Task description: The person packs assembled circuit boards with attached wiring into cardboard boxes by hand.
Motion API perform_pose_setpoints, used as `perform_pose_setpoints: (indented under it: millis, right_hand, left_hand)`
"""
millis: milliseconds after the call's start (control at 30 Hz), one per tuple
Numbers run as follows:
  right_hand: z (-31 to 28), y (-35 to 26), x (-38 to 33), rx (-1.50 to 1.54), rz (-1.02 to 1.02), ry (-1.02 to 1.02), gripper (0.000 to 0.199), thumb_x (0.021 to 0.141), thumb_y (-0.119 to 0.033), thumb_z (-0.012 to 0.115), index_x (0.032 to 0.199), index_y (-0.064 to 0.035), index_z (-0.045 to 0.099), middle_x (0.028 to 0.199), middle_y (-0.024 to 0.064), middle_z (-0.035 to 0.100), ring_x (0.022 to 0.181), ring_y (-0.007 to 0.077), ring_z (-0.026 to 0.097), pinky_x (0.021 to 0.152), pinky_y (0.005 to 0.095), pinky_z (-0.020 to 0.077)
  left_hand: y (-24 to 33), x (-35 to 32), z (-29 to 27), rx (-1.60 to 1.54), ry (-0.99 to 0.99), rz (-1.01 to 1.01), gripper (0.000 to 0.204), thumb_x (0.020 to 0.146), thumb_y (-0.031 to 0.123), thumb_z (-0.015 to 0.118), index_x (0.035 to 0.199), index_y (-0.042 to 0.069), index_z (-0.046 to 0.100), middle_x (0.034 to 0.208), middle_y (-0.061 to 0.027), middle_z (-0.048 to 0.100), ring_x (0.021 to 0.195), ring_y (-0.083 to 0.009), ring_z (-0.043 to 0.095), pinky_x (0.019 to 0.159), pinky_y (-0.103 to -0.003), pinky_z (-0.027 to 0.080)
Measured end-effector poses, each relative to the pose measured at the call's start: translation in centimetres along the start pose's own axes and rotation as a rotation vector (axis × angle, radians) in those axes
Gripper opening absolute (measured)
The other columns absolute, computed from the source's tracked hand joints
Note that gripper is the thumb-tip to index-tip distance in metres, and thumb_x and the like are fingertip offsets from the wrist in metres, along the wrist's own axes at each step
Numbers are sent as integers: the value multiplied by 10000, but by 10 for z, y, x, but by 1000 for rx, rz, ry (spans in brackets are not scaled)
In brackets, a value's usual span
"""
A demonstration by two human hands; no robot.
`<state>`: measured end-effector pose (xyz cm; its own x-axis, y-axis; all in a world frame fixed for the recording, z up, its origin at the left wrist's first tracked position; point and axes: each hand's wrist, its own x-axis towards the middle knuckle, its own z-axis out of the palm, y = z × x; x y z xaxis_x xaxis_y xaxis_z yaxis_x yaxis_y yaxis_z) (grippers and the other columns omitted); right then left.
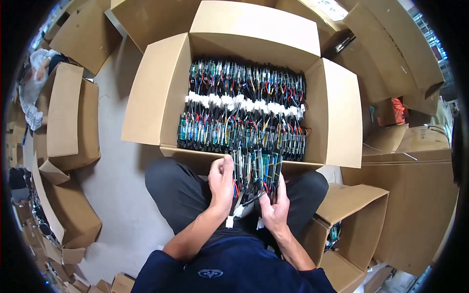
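Between my two hands is a bundle of circuit boards with wires (255, 171), standing on edge side by side. My left hand (223, 181) presses on its left side, thumb up, and my right hand (276, 205) grips its right side. White connectors (230, 221) dangle from the bundle's near end on coloured wires. Just beyond, an open cardboard box (173, 97) holds tightly packed rows of similar wired boards (244, 134). A band of white connectors (244, 103) runs across the middle of these rows. The bundle overlaps the box's near edge.
At my lower right stands an open cardboard box (373, 207) with some boards (333, 235) inside. More open boxes (88, 122) line the left side, and large cartons (405, 195) crowd the right. Grey floor (117, 195) shows to the left of my knees.
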<state>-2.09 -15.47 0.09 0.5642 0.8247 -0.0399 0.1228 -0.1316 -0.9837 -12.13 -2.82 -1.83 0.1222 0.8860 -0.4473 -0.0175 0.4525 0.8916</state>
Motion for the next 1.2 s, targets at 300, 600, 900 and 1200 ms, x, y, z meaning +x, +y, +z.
perform_pose_setpoints:
  millis: [300, 600, 900, 1200]
  right_hand:
    - [7, -9, 5, 30, 61, 14, 699, 949, -20, 625, 1553, 107, 297, 1356, 201, 601, 1212, 226, 611, 1045, 359, 483]
    - [28, -75, 92, 116, 92, -45, 623, 964, 3, 621, 1519, 93, 353, 1162, 121, 702, 999, 146, 654, 870, 310, 548]
    - [119, 10, 267, 75, 42, -306, 479, 973, -194, 673, 1380, -3, 507, 1072, 116, 715, 926, 160, 660, 838, 333, 540]
    - [189, 104, 296, -462, -157, -129, 739, 991, -367, 635, 1480, 126, 380, 1442, 360, 495, 1344, 451, 511, 1140, 434, 411]
  left_hand:
    - [0, -10, -22, 143, -77, 329, 174, 1035, 111, 592, 1098, -50, 574, 1070, -125, 583, 924, -167, 575, 820, -296, 484]
    - [77, 32, -16, 302, -194, 329, 458, 942, 17, 723, 1337, -77, 512, 1209, -117, 666, 1068, -134, 633, 963, -302, 513]
    - [89, 222, -11, 328, 128, 230, 374, 897, 114, 759, 1175, -112, 652, 1009, -187, 746, 913, -200, 697, 832, -353, 553]
    - [15, 309, -33, 570, 282, 158, 429, 921, 123, 725, 1323, 9, 626, 1154, -188, 743, 1046, -306, 721, 941, -420, 533]
